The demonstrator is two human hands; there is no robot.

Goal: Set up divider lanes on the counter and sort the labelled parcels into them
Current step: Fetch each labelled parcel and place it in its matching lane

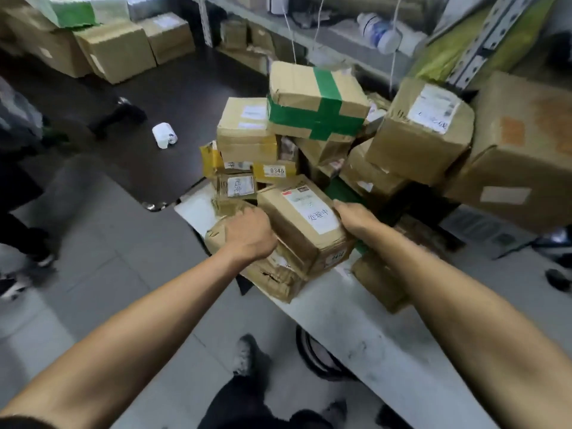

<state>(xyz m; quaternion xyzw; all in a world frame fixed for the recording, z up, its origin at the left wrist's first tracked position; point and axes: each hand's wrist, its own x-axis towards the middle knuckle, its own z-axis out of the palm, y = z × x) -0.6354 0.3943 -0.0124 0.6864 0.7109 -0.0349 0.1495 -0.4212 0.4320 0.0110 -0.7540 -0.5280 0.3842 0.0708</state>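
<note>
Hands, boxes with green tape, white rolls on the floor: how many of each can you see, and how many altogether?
Hands: 2, the left hand and the right hand, both holding one labelled box
Green-taped box: 1
White roll on the floor: 1
Total: 4

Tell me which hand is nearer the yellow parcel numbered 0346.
Left. The left hand grips the near boxes just below and left of the yellow parcel numbered 0346; the right hand holds the labelled brown box farther off, to its lower right.
</note>
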